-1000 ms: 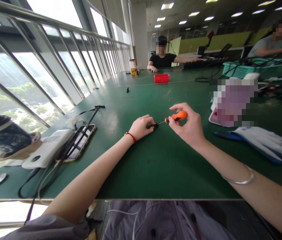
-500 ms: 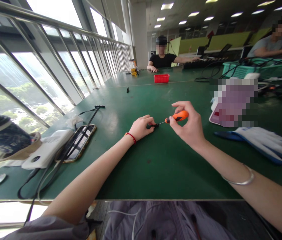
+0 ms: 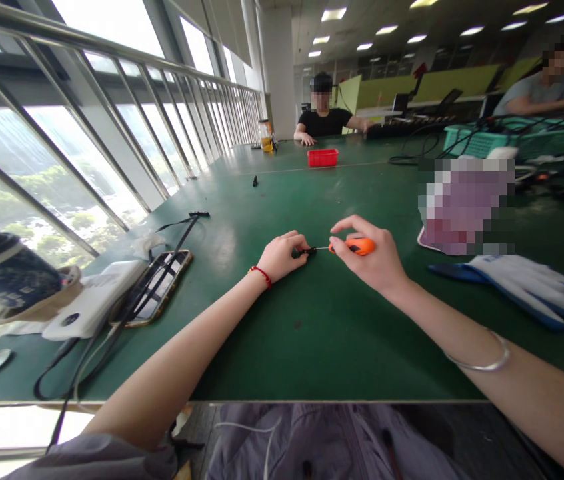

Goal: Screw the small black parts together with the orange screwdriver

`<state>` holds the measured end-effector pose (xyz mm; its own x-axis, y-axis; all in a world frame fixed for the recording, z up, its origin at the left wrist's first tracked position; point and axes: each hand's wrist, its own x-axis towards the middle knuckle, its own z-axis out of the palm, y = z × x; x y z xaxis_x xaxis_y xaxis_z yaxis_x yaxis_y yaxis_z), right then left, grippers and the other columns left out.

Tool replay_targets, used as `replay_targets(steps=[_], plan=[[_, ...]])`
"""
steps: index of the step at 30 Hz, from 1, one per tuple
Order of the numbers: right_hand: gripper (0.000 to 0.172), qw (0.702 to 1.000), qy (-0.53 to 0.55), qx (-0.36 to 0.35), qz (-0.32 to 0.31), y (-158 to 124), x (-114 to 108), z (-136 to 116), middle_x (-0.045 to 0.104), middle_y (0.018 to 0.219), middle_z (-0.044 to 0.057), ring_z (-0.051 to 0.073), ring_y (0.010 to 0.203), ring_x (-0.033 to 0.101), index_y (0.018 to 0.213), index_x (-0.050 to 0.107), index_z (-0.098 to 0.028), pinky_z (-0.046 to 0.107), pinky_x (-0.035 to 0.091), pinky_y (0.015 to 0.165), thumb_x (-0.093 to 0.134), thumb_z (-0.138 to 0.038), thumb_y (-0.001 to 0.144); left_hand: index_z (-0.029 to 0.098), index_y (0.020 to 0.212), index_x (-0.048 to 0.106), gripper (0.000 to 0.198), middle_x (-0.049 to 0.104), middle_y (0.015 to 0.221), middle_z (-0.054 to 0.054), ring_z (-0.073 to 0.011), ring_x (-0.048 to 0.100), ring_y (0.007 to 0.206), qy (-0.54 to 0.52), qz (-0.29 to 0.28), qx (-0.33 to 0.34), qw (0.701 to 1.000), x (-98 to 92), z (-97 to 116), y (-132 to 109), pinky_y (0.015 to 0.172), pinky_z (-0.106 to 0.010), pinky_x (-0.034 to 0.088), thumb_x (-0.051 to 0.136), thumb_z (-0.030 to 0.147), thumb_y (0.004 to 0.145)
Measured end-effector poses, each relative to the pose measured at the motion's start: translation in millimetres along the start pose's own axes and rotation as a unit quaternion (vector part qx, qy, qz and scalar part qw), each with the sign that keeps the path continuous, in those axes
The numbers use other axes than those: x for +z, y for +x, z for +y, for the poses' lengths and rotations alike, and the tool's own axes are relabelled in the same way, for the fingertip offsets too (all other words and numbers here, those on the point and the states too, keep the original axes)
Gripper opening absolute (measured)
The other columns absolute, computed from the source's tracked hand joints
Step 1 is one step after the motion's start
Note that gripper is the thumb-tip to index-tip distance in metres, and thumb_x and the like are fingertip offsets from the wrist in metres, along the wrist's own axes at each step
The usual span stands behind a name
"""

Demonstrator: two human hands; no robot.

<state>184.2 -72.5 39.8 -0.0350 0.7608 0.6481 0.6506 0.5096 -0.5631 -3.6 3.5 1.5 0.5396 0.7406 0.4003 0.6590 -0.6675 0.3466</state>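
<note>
Resting on the green table (image 3: 272, 333), my left hand (image 3: 283, 257) pinches a small black part (image 3: 308, 251) whose exact kind I cannot make out. My right hand (image 3: 373, 259) is closed around the orange-and-black handle of a screwdriver (image 3: 361, 247). Its thin metal shaft points left, nearly level, and the tip meets the black part at my left fingertips. My right index finger is raised off the handle, while the thumb presses near its front end.
A white-and-blue glove (image 3: 527, 283) and a pale-framed blurred object (image 3: 469, 207) lie right. Left are a phone (image 3: 162, 287), a white power bank (image 3: 89, 300), straps and a dark cup (image 3: 9, 273). Farther off stand a red basket (image 3: 323, 158), a teal basket (image 3: 517, 137) and a seated person (image 3: 326, 120).
My right hand has lowered the screwdriver's handle slightly, so the shaft lies flatter. The right fingers have shifted on the handle. My left hand stays in place.
</note>
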Motion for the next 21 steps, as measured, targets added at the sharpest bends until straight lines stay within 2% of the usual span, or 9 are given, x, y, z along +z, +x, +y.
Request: replay_targets(steps=[3, 6, 8, 11, 13, 17, 21], plan=[[0.023, 0.999, 0.018, -0.021, -0.018, 2, -4, 3, 0.061, 0.058, -0.001, 0.013, 0.052, 0.055, 0.069, 0.061, -0.021, 0.025, 0.04, 0.055, 0.052, -0.038, 0.081, 0.019, 0.076, 0.062, 0.008, 0.061, 0.083, -0.001, -0.0154, 0.06, 0.076, 0.006, 0.011, -0.024, 1.0, -2.3, -2, 0, 0.07, -0.027, 0.047, 0.057, 0.019, 0.07], [0.019, 0.997, 0.037, -0.057, 0.032, 5, -7, 8, 0.067, 0.072, 0.001, 0.014, 0.062, 0.061, 0.077, 0.062, -0.021, 0.024, 0.043, 0.06, 0.053, -0.036, 0.083, 0.018, 0.075, 0.062, 0.008, 0.06, 0.08, 0.0, -0.0152, 0.059, 0.074, 0.001, 0.034, -0.046, 0.998, -5.5, -7, -1, 0.07, -0.027, 0.047, 0.058, 0.018, 0.069], [0.016, 0.997, 0.019, -0.057, 0.047, 6, -4, 15, 0.068, 0.083, 0.003, 0.016, 0.072, 0.063, 0.083, 0.062, -0.021, 0.026, 0.045, 0.066, 0.053, -0.034, 0.083, 0.018, 0.074, 0.062, 0.007, 0.06, 0.079, 0.0, -0.0147, 0.059, 0.074, -0.019, 0.058, -0.049, 0.997, -7.1, -9, -1, 0.07, -0.027, 0.047, 0.057, 0.017, 0.069], [0.014, 0.999, -0.026, -0.042, 0.002, 8, 6, 30, 0.067, 0.096, 0.004, 0.02, 0.084, 0.063, 0.091, 0.061, -0.022, 0.029, 0.046, 0.071, 0.057, -0.031, 0.081, 0.017, 0.072, 0.06, 0.004, 0.06, 0.077, 0.0, -0.0133, 0.059, 0.073, -0.068, 0.088, -0.035, 0.993, -8.1, -5, 0, 0.072, -0.026, 0.047, 0.058, 0.016, 0.069], [0.016, 0.998, -0.036, -0.034, -0.043, 8, 13, 40, 0.065, 0.096, 0.004, 0.02, 0.083, 0.062, 0.093, 0.06, -0.023, 0.03, 0.046, 0.07, 0.059, -0.03, 0.08, 0.016, 0.072, 0.06, 0.004, 0.06, 0.076, 0.0, -0.0125, 0.059, 0.073, -0.099, 0.091, -0.021, 0.991, -7.8, 1, 1, 0.072, -0.026, 0.047, 0.058, 0.015, 0.069], [0.018, 0.99, -0.049, -0.048, -0.122, 9, 21, 52, 0.063, 0.097, 0.003, 0.018, 0.079, 0.061, 0.095, 0.06, -0.024, 0.028, 0.044, 0.067, 0.06, -0.033, 0.079, 0.016, 0.073, 0.062, 0.005, 0.059, 0.074, 0.0, -0.0119, 0.058, 0.072, -0.118, 0.063, 0.003, 0.991, -5.8, 13, 1, 0.07, -0.025, 0.047, 0.059, 0.014, 0.069], [0.017, 0.982, -0.098, -0.053, -0.155, 8, 21, 52, 0.062, 0.092, 0.002, 0.017, 0.077, 0.059, 0.095, 0.061, -0.025, 0.026, 0.041, 0.06, 0.058, -0.029, 0.079, 0.016, 0.076, 0.064, 0.006, 0.06, 0.077, -0.001, -0.0126, 0.058, 0.074, -0.112, 0.034, 0.006, 0.993, -4.4, 15, 0, 0.07, -0.025, 0.046, 0.061, 0.017, 0.071]])
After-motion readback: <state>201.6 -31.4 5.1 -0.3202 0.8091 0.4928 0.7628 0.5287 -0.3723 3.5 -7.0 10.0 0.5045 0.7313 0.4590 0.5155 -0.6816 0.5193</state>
